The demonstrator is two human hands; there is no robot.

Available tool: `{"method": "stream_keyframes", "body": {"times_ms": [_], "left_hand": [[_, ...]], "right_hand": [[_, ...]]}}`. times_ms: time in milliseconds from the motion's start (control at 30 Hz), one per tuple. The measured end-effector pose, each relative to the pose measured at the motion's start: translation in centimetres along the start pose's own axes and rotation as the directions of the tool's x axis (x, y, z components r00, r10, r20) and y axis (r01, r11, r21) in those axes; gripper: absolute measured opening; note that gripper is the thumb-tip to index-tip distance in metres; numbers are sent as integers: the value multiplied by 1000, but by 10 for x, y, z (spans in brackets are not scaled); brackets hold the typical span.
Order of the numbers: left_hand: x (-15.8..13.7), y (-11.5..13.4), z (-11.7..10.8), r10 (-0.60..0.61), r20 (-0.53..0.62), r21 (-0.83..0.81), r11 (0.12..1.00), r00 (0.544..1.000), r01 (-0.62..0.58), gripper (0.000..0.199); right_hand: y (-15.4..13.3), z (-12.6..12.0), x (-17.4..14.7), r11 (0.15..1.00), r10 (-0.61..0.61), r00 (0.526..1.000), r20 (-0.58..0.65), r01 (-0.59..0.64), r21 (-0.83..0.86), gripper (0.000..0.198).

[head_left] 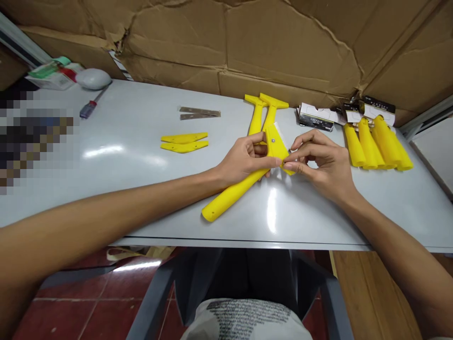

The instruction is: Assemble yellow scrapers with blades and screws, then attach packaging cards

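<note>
A yellow scraper [231, 196] with a long round handle is tilted above the table's front part, my left hand [239, 158] closed around it just below the head. One metal screw [273, 140] shows in the head, and a pale blade edge [278, 128] runs along its far side. My right hand [327, 165] pinches at the head's lower right end. Something small and dark is at those fingertips, too small to name. Behind my left hand lie two yellow T-shaped scraper parts [271, 111].
Two yellow strips [184, 141] and metal blades [200, 113] lie left of centre. Farther left are a screwdriver [88, 109] and a white rounded object [93, 78]. Black-and-white packages [314, 117] and several yellow handles [387, 144] sit at right. Cardboard [226, 42] lines the back.
</note>
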State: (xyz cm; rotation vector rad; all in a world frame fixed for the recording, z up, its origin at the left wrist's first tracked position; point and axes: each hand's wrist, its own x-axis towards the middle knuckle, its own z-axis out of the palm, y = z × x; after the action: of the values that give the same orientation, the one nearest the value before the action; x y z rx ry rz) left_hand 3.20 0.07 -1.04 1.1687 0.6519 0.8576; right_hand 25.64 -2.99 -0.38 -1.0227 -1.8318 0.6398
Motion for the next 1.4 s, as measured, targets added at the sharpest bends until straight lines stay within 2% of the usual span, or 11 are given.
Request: {"method": "stream_keyframes", "body": {"times_ms": [367, 600, 833, 1100, 1167, 1233, 1333, 1400], "left_hand": [[2, -4, -6, 54, 33, 48, 997, 998, -56, 58], [-1, -1, -5, 32, 15, 62, 998, 999, -33, 56], [-1, -3, -7, 44, 16, 90, 995, 999, -46, 58], [-1, -3, -7, 29, 10, 49, 998, 1000, -30, 58], [0, -4, -8, 33, 16, 60, 998, 999, -34, 56], [0, -5, -9, 36, 23, 79, 996, 999, -37, 56], [0, -5, -10, 63, 39, 141, 988, 997, -68, 54], [0, -1, -9, 110, 55, 217, 969, 992, -119, 48]], "right_hand": [[-8, -2, 1, 995, 96, 994, 45, -97, 23, 36], [-8, -4, 2, 996, 75, 994, 76, -78, 35, 30], [-9, -6, 1, 990, 117, 989, 95, -124, 67, 30], [-3, -5, 3, 987, 129, 986, 105, -137, 79, 28], [-3, -5, 3, 980, 158, 980, 124, -171, 98, 30], [-4, -5, 3, 953, 217, 964, 156, -243, 178, 41], [-4, -7, 4, 847, 326, 905, 274, -408, 341, 66], [-4, -8, 5, 784, 349, 868, 354, -477, 397, 69]]}}
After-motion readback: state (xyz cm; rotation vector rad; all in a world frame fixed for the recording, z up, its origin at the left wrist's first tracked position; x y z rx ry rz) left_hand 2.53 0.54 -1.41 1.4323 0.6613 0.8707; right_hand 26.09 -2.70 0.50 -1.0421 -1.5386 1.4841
